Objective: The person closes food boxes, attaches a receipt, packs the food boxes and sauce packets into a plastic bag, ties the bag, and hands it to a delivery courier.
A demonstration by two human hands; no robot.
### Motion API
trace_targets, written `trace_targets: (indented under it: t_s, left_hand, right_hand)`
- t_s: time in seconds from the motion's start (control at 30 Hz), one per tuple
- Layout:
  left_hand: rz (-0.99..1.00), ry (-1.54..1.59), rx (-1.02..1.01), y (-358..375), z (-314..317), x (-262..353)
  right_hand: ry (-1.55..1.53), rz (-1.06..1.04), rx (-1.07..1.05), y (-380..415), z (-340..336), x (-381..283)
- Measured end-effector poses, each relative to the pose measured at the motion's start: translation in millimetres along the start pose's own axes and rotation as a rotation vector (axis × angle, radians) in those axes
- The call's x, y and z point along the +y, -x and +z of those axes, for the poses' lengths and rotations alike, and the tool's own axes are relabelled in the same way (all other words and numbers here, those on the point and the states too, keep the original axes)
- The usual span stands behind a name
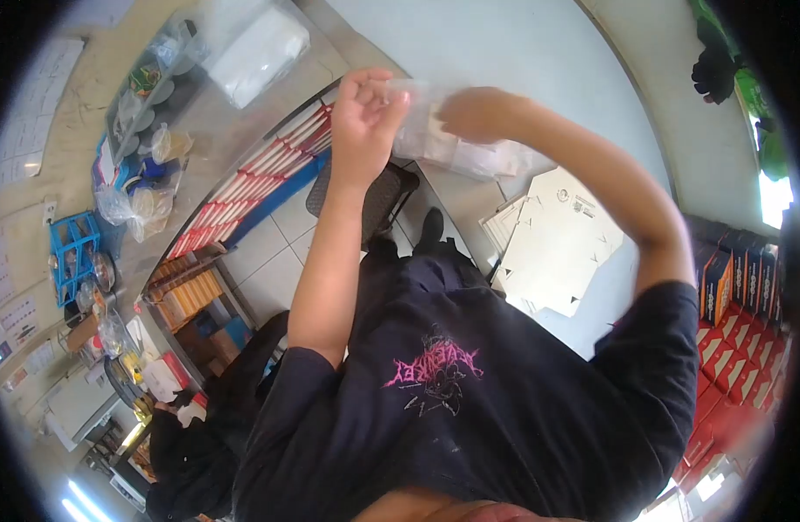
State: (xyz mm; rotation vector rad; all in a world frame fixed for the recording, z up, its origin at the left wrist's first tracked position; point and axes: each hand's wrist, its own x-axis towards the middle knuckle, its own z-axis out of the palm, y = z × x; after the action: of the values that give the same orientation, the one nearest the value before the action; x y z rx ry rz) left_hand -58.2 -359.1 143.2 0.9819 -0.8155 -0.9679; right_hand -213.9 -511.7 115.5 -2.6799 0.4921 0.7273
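Clear plastic (415,97) between both hands (365,117) (485,115)

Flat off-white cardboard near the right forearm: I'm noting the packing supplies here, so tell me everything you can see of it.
The cardboard looks stiff, with angular edges and layered pieces showing at its left. Dark print, too small to read, sits near its upper edge; dark triangles mark its lower part. It lies askew on a pale surface; no hand touches it.

Black T-shirt (539,418), pink chest lettering (435,367), short sleeves (657,326)
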Motion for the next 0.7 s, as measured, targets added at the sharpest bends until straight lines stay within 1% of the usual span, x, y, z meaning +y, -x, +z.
trace_targets:
  t_s: [0.07, 0.1, 0.17, 0.2, 0.23, 0.27, 0.3, 0.33, 0.37, 0.4, 0.43, 0.47, 0.53, 0.57, 0.6, 0.67, 0.7]
  left_hand:
    - [0.036, -0.604, 0.067, 8, -8, 2]
    - [0.038, -0.608, 0.057, 6, -10, -1]
    - [0.263, -1.01, -0.048, 2, -11, -15]
    - [0.269, -1.006, -0.051, -2, -16, -22]
    - [0.284, -1.037, -0.144, -8, -23, -29]
    - [0.301, -1.07, -0.239, -15, -23, -31]
    - [0.307, -1.07, -0.243, -25, -21, -36]
    - [0.346, -0.977, -0.298, -31, -15, -38]
    - [0.367, -0.932, -0.32, -33, -7, -46]
    - [0.387, -0.887, -0.342, -36, 2, -53]
    - [0.214, -0.613, -0.352, -34, 20, -72]
    - [0.048, -0.339, -0.358, -33, 38, -88]
    - [0.101, -0.32, -0.365, -26, 74, -108]
    - [0.146, -0.294, -0.373, -26, 83, -113]
    - [0.154, -0.299, -0.38, -29, 85, -113]
    - [-0.151, -0.462, -0.271, -31, 86, -117]
    - [-0.075, -0.493, -0.248, -34, 81, -132]
  right_hand:
    - [0.16, 0.125, -0.138, 72, -49, -9]
    - [0.344, 0.093, -0.181, 99, -64, -10]
    - [0.526, 0.063, -0.229, 131, -58, 9]
    - [0.636, -0.054, -0.089, 142, -45, 28]
    - [0.741, -0.174, 0.051, 150, -38, 39]
    - [0.741, -0.168, 0.054, 157, -41, 40]
    - [0.642, -0.169, 0.231, 164, -46, 40]
    - [0.538, -0.176, 0.403, 169, -49, 39]
    - [0.539, -0.179, 0.403, 165, -44, 41]
    - [0.306, -0.181, 0.491, 155, -35, 44]
    - [0.071, -0.183, 0.573, 147, -26, 44]
    - [0.077, -0.189, 0.578, 138, -25, 36]
    - [-0.443, -0.095, 0.736, 120, -24, 20]
    - [-0.669, -0.151, 0.878, 109, -8, 29]
    - [-0.665, -0.153, 0.89, 104, 9, 35]
    - [-1.318, -0.176, 1.371, 97, 46, 50]
    - [-1.031, -0.096, 1.294, 96, 71, 57]
